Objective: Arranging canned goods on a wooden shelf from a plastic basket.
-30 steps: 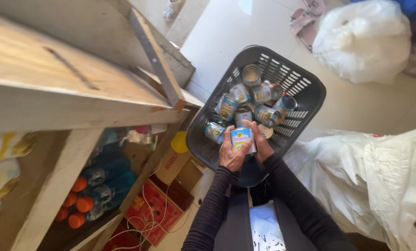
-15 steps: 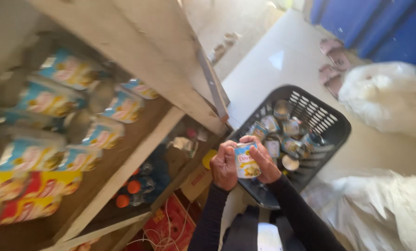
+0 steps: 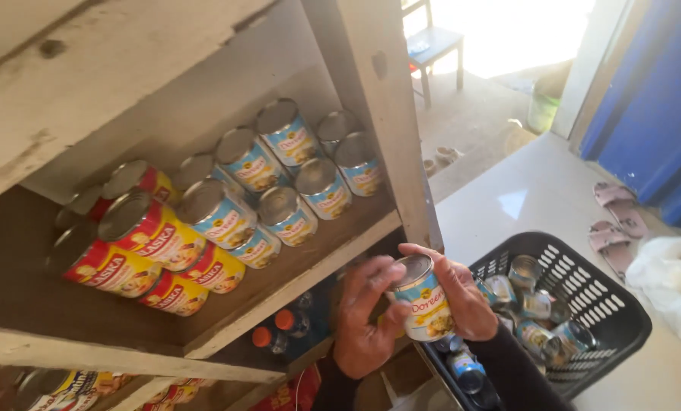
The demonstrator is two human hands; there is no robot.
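Both my hands hold one blue-and-yellow labelled tin can [image 3: 423, 298] upright, just below the front edge of a wooden shelf [image 3: 295, 285]. My left hand [image 3: 363, 320] grips its left side and top rim. My right hand [image 3: 462, 293] wraps its right side. On the shelf stand stacked cans: blue-labelled ones [image 3: 280, 183] at the right and red-and-yellow ones [image 3: 146, 251] at the left. A black plastic basket [image 3: 607, 304] holding several more cans [image 3: 534, 312] sits on the floor to my right.
A white wooden upright [image 3: 390, 114] bounds the shelf on the right. Lower shelves hold bottles with orange caps [image 3: 276, 327]. A white bag [image 3: 675, 285] lies right of the basket, pink sandals [image 3: 614, 213] by a blue wall, and a stool [image 3: 432, 46] stands farther back.
My view has swung up from the basket to the shelf. Both hands have lifted the can from above the basket up toward the shelf's front edge.
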